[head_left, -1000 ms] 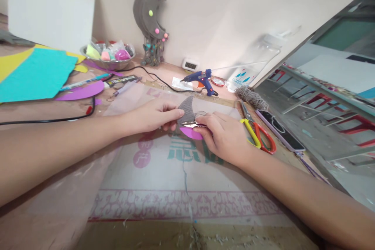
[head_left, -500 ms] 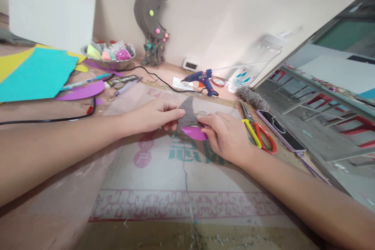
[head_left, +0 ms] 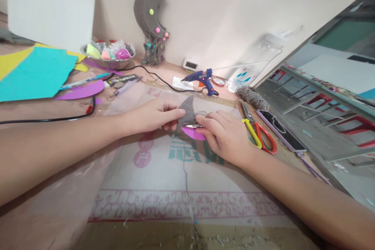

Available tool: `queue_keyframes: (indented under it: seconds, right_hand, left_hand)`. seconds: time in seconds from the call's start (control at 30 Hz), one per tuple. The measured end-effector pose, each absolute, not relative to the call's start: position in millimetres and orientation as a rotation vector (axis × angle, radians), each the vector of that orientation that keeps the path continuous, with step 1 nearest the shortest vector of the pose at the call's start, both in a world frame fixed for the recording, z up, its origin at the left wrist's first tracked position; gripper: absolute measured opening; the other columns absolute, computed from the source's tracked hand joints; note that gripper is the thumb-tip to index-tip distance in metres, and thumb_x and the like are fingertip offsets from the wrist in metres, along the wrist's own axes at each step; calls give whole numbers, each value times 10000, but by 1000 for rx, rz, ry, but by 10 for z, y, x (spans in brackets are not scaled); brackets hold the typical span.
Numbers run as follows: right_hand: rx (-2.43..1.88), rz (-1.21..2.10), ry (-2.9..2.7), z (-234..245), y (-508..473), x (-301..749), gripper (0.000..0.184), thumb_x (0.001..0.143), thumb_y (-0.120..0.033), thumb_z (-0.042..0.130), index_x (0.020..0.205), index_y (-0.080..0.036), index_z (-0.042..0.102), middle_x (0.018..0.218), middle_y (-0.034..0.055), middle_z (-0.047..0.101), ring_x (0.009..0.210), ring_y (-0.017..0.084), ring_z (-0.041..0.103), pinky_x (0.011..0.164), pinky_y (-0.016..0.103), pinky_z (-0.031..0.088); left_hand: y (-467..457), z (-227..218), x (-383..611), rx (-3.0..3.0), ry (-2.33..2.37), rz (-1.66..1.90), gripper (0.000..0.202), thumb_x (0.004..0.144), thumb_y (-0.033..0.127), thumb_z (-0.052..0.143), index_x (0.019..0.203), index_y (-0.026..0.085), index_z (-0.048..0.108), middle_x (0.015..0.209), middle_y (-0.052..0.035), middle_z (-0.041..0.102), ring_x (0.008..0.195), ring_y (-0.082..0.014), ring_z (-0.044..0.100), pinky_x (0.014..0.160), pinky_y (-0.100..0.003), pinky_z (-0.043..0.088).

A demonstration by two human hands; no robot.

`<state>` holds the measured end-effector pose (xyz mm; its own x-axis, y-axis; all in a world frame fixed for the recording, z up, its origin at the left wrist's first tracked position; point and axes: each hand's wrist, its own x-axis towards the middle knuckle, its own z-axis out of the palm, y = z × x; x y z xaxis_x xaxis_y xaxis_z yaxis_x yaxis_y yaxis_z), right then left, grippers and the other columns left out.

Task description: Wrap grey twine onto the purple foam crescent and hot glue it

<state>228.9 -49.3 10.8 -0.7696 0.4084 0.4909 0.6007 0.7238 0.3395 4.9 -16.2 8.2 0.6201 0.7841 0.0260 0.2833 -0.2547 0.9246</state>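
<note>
A small crescent-like piece [head_left: 188, 110] is wound with grey yarn over its upper part. Its lower end [head_left: 193, 133] is bare and purple, with a whitish strip between the purple and the yarn. My left hand [head_left: 159, 115] pinches the wound part at its left edge between thumb and fingers. On the right side, my right hand [head_left: 224, 133] has its fingertips closed at the piece's edge, by the border of yarn and purple. A thin loop of yarn [head_left: 202, 113] shows above those fingertips. The right fingers partly cover the purple end.
A blue glue gun [head_left: 202, 79] stands behind my hands. To the right lie scissors [head_left: 258, 131], a grey yarn bundle [head_left: 252, 98] and a phone [head_left: 281, 131]. Coloured sheets [head_left: 38, 74] and a metal bowl [head_left: 113, 63] are at left. A decorated grey moon [head_left: 148, 13] stands against the wall.
My right fingertips have shifted slightly left, closer against the wound piece. More of the whitish strip below the yarn shows now. My left hand has stayed in place.
</note>
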Motion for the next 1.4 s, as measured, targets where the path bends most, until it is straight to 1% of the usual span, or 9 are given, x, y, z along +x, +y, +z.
queue_keyframes:
  seconds: [0.2, 0.5, 0.8, 1.0, 1.4]
  right_hand:
    - [-846, -687, -2561, 105, -501, 2284, 201, 932, -280, 456, 998, -141, 586, 795, 45, 625, 701, 164, 503, 638, 286, 395]
    - [-840, -746, -2575, 105, -500, 2262, 170, 918, -262, 482, 990, -146, 584, 795, 40, 625, 703, 165, 500, 635, 288, 379]
    - [-796, -722, -2569, 94, -492, 2281, 142, 908, -218, 487, 978, -152, 591, 790, 37, 634, 701, 156, 507, 631, 280, 383]
    - [-816, -650, -2533, 95, -497, 2282, 193, 924, -297, 477, 982, -149, 586, 794, 46, 640, 689, 155, 519, 634, 278, 398]
    - [-840, -653, -2524, 95, -498, 2270, 197, 922, -307, 481, 983, -150, 584, 792, 44, 640, 690, 155, 531, 636, 274, 403]
  left_hand:
    - [-158, 73, 46, 1835, 864, 621, 341, 893, 328, 441, 619, 150, 538, 534, 28, 559, 462, -62, 481, 470, -186, 374]
    - [-148, 66, 51, 1827, 850, 613, 334, 893, 317, 443, 616, 151, 527, 533, 33, 559, 452, -53, 473, 462, -178, 364]
    - [-136, 39, 43, 1864, 817, 610, 350, 899, 336, 437, 620, 149, 537, 553, 27, 577, 474, -58, 480, 480, -186, 376]
    - [-158, 65, 47, 1819, 831, 612, 335, 896, 329, 436, 629, 152, 533, 547, 28, 565, 463, -61, 480, 474, -189, 374]
    - [-140, 50, 33, 1851, 814, 621, 353, 902, 342, 436, 625, 149, 539, 559, 23, 578, 472, -59, 482, 481, -182, 381]
